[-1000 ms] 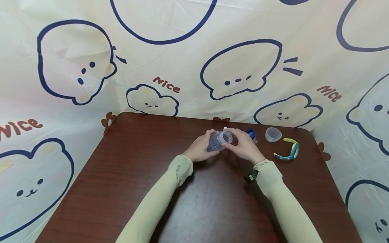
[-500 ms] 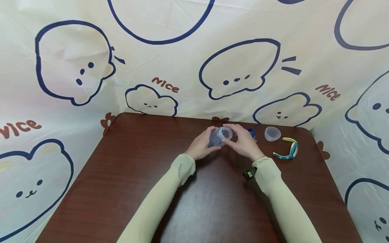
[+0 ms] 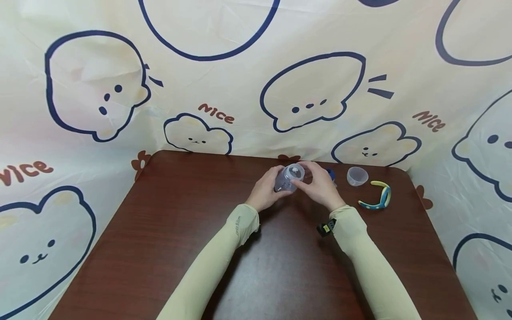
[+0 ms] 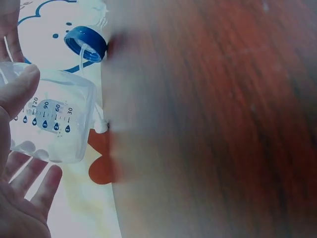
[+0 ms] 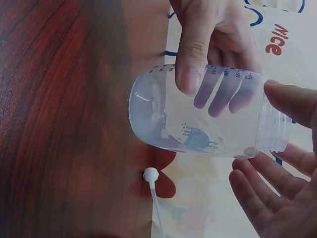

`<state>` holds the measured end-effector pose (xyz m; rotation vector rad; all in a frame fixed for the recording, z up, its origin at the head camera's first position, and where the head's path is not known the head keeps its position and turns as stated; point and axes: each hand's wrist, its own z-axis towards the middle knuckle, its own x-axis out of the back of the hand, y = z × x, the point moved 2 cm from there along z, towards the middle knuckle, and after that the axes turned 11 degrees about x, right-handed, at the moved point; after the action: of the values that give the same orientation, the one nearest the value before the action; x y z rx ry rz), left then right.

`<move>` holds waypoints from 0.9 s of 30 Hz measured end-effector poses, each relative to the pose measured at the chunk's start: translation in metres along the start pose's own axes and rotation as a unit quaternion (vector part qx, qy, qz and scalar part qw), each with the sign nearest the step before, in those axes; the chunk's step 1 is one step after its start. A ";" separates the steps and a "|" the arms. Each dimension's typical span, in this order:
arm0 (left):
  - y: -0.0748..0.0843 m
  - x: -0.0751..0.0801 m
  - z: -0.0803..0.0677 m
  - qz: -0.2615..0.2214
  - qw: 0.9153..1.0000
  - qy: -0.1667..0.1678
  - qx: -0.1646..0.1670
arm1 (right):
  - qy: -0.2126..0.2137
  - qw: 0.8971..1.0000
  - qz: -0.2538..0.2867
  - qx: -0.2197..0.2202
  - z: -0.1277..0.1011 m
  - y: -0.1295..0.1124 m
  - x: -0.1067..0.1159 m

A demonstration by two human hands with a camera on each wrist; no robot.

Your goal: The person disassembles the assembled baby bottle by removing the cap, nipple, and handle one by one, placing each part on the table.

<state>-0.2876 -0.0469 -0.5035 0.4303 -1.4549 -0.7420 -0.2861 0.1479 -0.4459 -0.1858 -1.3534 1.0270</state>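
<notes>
While left hand (image 3: 267,192) grips clear plastic graduated bottle (image 3: 289,178) round body, bottle is held tilted above far edge of dark red-brown wooden worktop (image 3: 200,231), open mouth toward right hand (image 3: 320,186). Right hand fingers loosely spread at mouth, touching rim, not clamped.

Versus 1.0 s ago: bottle raised slightly, mouth turned more toward camera; right hand closer over mouth. Reads as inspection or fitting step in progress.

Unmoved: blue screw ring (image 4: 86,42), small clear cup (image 3: 357,176), yellow-blue curved handle (image 3: 378,197).
</notes>
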 end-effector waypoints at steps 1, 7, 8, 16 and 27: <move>0.000 -0.001 0.000 -0.001 1.000 -0.002 0.002 | 0.001 1.000 0.000 -0.001 0.000 0.001 0.000; 0.000 -0.003 -0.001 -0.002 1.000 -0.008 0.016 | 0.003 1.000 0.006 0.001 0.001 0.004 -0.004; 0.000 -0.003 -0.001 -0.001 1.000 -0.009 0.017 | 0.004 1.000 0.008 0.002 0.001 0.004 -0.004; 0.000 -0.003 -0.002 -0.006 0.999 -0.023 0.026 | 0.010 1.000 0.012 0.002 0.004 0.006 -0.008; 0.002 -0.008 -0.004 -0.017 0.998 -0.041 0.045 | -0.006 1.000 0.001 -0.009 0.006 0.013 -0.011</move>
<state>-0.2833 -0.0407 -0.5089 0.4991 -1.5653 -0.7299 -0.2958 0.1447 -0.4606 -0.1956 -1.3742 1.0190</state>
